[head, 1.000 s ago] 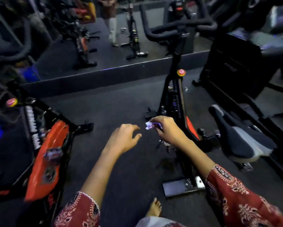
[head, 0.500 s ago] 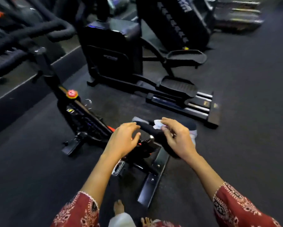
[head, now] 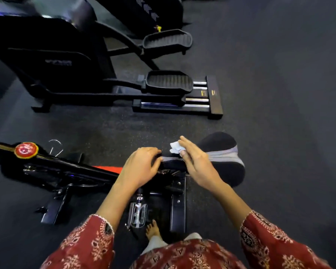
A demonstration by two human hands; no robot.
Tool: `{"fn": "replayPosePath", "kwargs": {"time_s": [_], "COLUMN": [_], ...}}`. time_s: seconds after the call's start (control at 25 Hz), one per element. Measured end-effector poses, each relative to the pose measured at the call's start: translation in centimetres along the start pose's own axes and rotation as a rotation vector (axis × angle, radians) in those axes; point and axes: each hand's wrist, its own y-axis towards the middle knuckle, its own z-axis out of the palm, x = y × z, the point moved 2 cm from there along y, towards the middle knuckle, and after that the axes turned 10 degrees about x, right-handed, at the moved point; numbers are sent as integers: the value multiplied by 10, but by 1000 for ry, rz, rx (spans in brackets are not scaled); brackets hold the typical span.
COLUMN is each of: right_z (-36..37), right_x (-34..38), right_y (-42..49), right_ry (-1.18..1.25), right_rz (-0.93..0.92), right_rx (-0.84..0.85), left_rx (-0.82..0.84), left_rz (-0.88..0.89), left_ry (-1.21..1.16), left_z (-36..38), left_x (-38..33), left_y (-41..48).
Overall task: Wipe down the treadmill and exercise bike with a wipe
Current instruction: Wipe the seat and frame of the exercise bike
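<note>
Wipe [head: 175,148], crumpled white, in right hand [head: 197,166] over rounded black saddle [head: 221,150]

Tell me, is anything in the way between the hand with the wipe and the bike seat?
Nothing visible. The right hand pinches the wipe just over the narrow front of the bike seat. The left hand grips the seat's tip beside it, not in between.

Black elliptical [head: 52,61] upper left, logo on shroud too blurry to read. Two ribbed foot pedals: near pedal [head: 169,80] sits over chrome rails [head: 197,100], far pedal [head: 167,40] raised. Second black machine [head: 147,10] behind, white chevron marks. Dark speckled rubber floor [head: 279,74] all round.
</note>
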Motion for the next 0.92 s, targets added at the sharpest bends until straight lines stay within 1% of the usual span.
{"fn": "replayPosePath", "kwargs": {"time_s": [0.12, 0.2, 0.24, 0.32, 0.4, 0.48, 0.52, 0.56, 0.64, 0.68, 0.72, 0.8, 0.88, 0.92], "right_z": [45, 56, 56, 48, 38, 41, 48, 58, 72, 72, 66, 50, 37, 38], "right_x": [17, 22, 20, 1, -18, -18, -12, -3, 10, 7, -2, -23, -34, -31], "right_y": [15, 19, 17, 1, -19, -26, -21, -14, -5, -6, -12, -36, -51, -46], "right_ry": [-169, -282, -337, -430, -429, -402, -396, -401, -474, -523, -561, -578, -622, -620], "right_rz": [-26, -100, -167, -272, -253, -205, -226, -283, -426, -463, -474, -435, -380, -341], "right_rx": [166, 204, 189, 64, -65, -147, -148, -110, -51, -60, -91, -174, -270, -276], "left_rx": [16, -14, -39, -76, -84, -79, -82, -84, -86, -85, -85, -89, -91, -96], "left_rz": [-21, -74, -94, -116, -111, -96, -91, -82, -83, -104, -134, -177, -172, -165], "left_ry": [-93, -256, -334, -441, -501, -521, -538, -565, -612, -624, -633, -658, -687, -687], "left_z": [9, 12, 12, 12, 14, 16, 18, 21, 26, 29, 30, 30, 29, 29], "left_x": [20, 28, 31, 31, 30, 29, 30, 31, 33, 35, 36, 38, 36, 35], "left_y": [-10, -13, -14, -15, -13, -15, -16, -18, -21, -21, -21, -20, -20, -21]}}
